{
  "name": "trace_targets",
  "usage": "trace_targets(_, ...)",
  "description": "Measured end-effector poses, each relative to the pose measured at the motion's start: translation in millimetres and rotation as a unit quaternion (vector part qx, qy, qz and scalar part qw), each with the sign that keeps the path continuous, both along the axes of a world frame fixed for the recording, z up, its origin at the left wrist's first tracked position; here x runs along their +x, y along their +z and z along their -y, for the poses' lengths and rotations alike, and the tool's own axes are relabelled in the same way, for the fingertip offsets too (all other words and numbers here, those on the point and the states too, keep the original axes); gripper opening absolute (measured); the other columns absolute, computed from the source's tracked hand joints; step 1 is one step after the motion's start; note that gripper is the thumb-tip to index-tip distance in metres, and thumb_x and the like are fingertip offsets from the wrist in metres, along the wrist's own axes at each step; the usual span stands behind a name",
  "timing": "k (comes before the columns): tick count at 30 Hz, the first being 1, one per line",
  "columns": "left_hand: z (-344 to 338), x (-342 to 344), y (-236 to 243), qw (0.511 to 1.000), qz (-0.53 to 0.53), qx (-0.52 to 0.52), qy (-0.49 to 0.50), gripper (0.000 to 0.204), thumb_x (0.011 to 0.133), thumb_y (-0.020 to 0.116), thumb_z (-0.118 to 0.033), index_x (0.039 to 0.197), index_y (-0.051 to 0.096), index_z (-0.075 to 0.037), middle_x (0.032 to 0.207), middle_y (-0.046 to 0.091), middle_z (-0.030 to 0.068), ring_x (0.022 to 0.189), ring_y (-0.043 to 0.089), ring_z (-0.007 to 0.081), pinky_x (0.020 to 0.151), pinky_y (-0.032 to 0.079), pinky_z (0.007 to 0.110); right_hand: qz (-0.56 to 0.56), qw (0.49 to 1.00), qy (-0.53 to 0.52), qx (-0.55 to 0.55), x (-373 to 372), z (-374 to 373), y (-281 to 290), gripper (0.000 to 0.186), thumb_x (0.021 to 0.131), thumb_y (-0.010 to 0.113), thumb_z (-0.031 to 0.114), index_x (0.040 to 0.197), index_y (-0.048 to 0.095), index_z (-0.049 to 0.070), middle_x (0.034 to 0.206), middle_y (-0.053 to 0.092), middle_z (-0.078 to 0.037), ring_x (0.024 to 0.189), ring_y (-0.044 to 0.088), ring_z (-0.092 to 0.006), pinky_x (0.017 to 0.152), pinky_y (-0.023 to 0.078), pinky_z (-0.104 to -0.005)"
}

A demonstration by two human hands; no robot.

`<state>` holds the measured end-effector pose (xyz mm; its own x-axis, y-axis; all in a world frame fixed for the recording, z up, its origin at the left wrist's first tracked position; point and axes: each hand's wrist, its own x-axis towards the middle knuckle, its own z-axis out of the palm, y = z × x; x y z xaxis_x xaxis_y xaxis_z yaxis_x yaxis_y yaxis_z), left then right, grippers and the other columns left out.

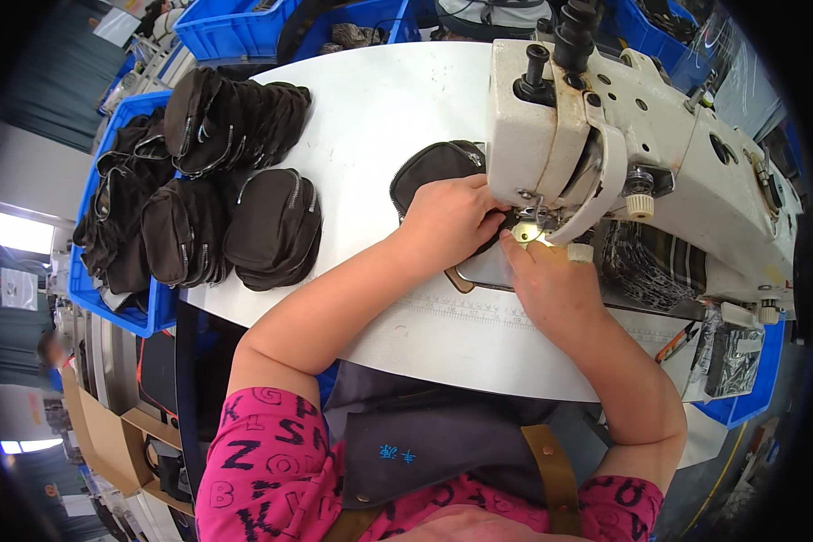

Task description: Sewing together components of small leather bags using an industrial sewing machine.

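Left hand (450, 217) pressed flat on dark zip pouch (434, 167), grip closed over its near edge, holding it under needle of white sewing machine (641, 135). Right hand (551, 280) beside it, fingers resting on fabric at presser foot; grip unclear. Pouch lies mid tabletop (379, 99). Finished pouches (235, 181) piled at left edge, over blue bin (122, 307).

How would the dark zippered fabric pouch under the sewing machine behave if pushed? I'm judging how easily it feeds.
The dark zippered fabric pouch probably flexes rather than staying stiff, since it bulges softly under the left hand. It likely slides easily on the smooth white table, and looks light, like the stacked pouches.
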<state>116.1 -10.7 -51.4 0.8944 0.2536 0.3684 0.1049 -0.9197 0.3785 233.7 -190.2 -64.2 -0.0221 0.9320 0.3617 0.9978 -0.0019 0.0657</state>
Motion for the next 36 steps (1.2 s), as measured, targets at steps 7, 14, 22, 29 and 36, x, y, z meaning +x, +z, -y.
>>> trace_targets(7, 0.0, -3.8, -1.6, 1.0, 0.001, -0.005, 0.014, 0.013, 0.086, 0.073, -0.014, 0.098, 0.076, -0.011, 0.094, 0.071, 0.0039, 0.089, 0.07, 0.027, 0.072, 0.058, 0.039, -0.004, 1.0, -0.006, -0.008, -2.0, -1.6, 1.3, 0.044, 0.075, 0.072, 0.008, 0.119, 0.074, 0.008, 0.082, 0.062, -0.003, 0.071, 0.065, -0.0207, 0.058, 0.05, -0.0329)
trace_targets(14, 1.1, -19.2, 12.8, 0.987, -0.077, -0.141, 0.018, 0.036, 0.081, 0.082, -0.025, 0.105, 0.061, -0.008, 0.089, 0.067, 0.0075, 0.086, 0.068, 0.0301, 0.072, 0.054, 0.043, -0.032, 0.999, -0.016, 0.005, 3.6, 2.1, 3.5, 0.05, 0.074, 0.072, 0.007, 0.124, 0.072, 0.007, 0.078, 0.063, -0.004, 0.069, 0.065, -0.0208, 0.057, 0.049, -0.0347)
trace_targets(22, 21.2, -35.9, 37.6, 0.978, -0.193, -0.065, -0.054, 0.06, 0.077, 0.083, -0.026, 0.128, 0.057, -0.008, 0.132, 0.055, 0.0144, 0.124, 0.059, 0.0343, 0.098, 0.055, 0.043, -0.175, 0.973, 0.026, -0.147, 24.3, 11.8, 18.3, 0.043, 0.084, 0.066, 0.009, 0.127, 0.071, 0.012, 0.087, 0.062, -0.004, 0.072, 0.067, -0.0238, 0.061, 0.054, -0.0398)
trace_targets(29, 21.7, -36.5, 44.5, 0.98, -0.183, -0.021, -0.079, 0.06, 0.073, 0.075, -0.014, 0.132, 0.065, -0.005, 0.13, 0.056, 0.0124, 0.117, 0.06, 0.0314, 0.095, 0.055, 0.04, -0.111, 0.986, 0.033, -0.124, 9.0, 12.1, 12.8, 0.043, 0.083, 0.066, 0.008, 0.126, 0.07, 0.011, 0.085, 0.061, -0.004, 0.07, 0.067, -0.0229, 0.059, 0.054, -0.0379)
trace_targets(36, 20.9, -35.9, 37.2, 0.98, -0.175, 0.034, -0.087, 0.066, 0.069, 0.076, -0.012, 0.135, 0.066, -0.006, 0.127, 0.054, 0.0103, 0.117, 0.056, 0.0283, 0.093, 0.054, 0.037, -0.086, 0.987, 0.034, -0.134, 5.3, 11.7, 15.3, 0.042, 0.079, 0.069, 0.009, 0.121, 0.071, 0.01, 0.087, 0.061, -0.002, 0.075, 0.066, -0.0216, 0.058, 0.05, -0.0324)
